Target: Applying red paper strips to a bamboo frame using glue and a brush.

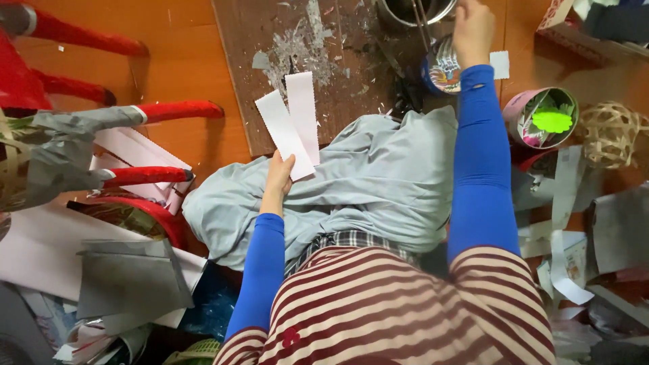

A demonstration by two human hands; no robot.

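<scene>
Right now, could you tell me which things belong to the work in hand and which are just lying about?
In hand: left hand holding white paper strips; right hand at metal pot; wooden board.

Lying about: red chair, woven ball, pink tub, grey card.

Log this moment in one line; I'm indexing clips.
left hand: holds two white paper strips | right hand: reaching at metal pot | grey cloth on lap

Matt white paper strips (292, 125) (pinked edges); rough wooden board (250, 40); glossy metal pot (412, 10).
</scene>
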